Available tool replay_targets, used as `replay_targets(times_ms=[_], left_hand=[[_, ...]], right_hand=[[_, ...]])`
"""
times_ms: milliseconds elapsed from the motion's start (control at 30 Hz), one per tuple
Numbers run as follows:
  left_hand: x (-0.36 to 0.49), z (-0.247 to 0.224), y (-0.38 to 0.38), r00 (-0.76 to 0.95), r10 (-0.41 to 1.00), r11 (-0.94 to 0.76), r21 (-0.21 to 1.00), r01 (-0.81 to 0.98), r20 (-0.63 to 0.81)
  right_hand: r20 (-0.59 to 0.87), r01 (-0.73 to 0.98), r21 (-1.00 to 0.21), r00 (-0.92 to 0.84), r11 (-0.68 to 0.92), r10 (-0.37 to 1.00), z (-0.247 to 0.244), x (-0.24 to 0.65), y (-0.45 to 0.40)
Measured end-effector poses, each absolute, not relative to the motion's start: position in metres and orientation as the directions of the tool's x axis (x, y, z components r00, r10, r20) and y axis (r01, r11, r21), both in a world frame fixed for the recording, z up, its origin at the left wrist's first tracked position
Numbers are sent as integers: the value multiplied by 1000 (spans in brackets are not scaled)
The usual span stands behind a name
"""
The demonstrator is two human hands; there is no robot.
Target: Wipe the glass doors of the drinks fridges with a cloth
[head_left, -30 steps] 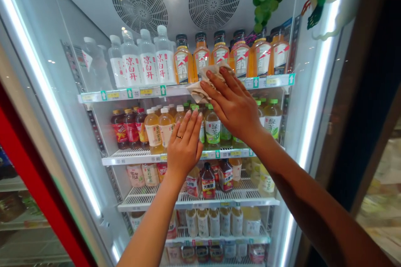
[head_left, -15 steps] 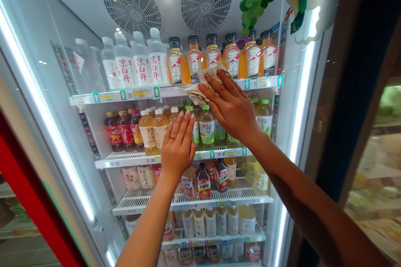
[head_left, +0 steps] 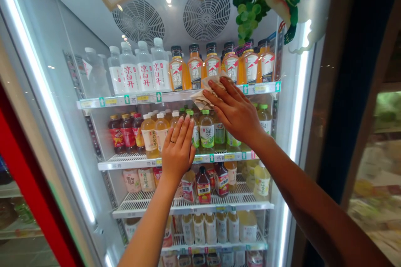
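Right hand (head_left: 233, 112) is pressing crumpled tan cloth (head_left: 203, 98) against glass fridge door (head_left: 59, 71), fingers spread wide; cloth is sitting at hand's 10 o'clock. Left hand (head_left: 177, 150) is lying open on glass, empty, at cloth's 7 o'clock.

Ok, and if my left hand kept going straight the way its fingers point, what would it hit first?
Most likely the crumpled tan cloth pressed under the right hand; it lies just beyond the fingertips of the left hand, though depth is hard to judge.
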State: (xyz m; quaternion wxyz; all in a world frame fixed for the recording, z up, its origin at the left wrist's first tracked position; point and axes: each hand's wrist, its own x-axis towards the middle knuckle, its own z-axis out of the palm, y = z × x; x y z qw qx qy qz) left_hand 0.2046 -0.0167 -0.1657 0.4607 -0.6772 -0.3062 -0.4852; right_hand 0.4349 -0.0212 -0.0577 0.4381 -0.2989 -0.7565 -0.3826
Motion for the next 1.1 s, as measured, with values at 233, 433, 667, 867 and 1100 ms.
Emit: replay_targets(times_ms=[233,433,667,867,1100], left_hand=[[204,-166,-16,346,-40,-379,-334,863,938],[205,-165,-16,345,-49,-376,-337,863,937],[206,-167,-15,342,-62,-358,-341,869,938],[206,-167,-15,335,-54,-358,-331,873,941],[206,-167,-16,338,-54,-363,-334,870,940]], right_hand=[[870,742,378,-489,554,62,-72,437,-18],[889,760,352,-454,546,59,-70,455,-16],[887,758,359,-459,545,53,-65,444,-16],[872,745,387,-487,543,47,-72,465,-17],[910,772,324,-412,547,43,-59,451,-14]])
